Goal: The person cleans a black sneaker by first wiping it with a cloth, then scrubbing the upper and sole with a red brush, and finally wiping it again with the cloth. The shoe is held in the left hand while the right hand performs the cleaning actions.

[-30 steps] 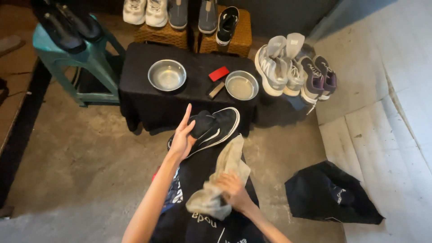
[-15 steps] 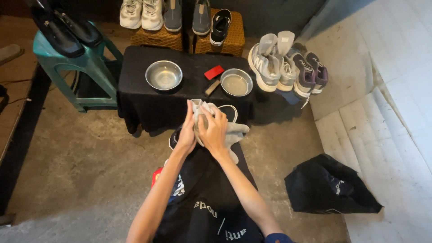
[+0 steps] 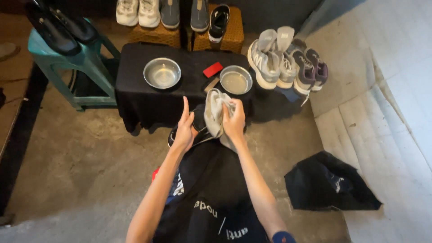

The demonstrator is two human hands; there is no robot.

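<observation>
The left hand (image 3: 184, 130) is cupping the near side of a black sneaker (image 3: 198, 128), its palm closed round the heel end while the forefinger is sticking up straight, free of the shoe. The right hand (image 3: 234, 122) is clutching a pale grey cloth (image 3: 215, 112), fingers curled into the bunched fabric and pressing it over the top of the shoe. Both hands are sitting just above the person's lap, in front of the low black-draped table (image 3: 148, 103).

The sneaker is mostly hidden under the cloth and the hands; only its dark side and a strip of white sole edge are showing. It looks light and fairly stiff through the sole, soft in the upper, so the heel and sole are likely the firmest places to grip it; the upper would probably give under pressure. The cloth is limp and is draping in folds, with a tail hanging down past the right wrist; it would likely need gathering in the fist to stay put.

On the table, two round metal bowls (image 3: 162, 73) are standing well apart, with a red block (image 3: 212, 69) and a small brush-like piece just beside the right-hand bowl. Grey and purple trainers (image 3: 288, 63) are leaning together at the table's right end. More shoes are lined up on woven stools (image 3: 231, 40) behind, dark shoes are lying on a teal stool (image 3: 67, 58) at the left, and a black bag (image 3: 328, 186) is lying on the concrete floor at the right.
</observation>
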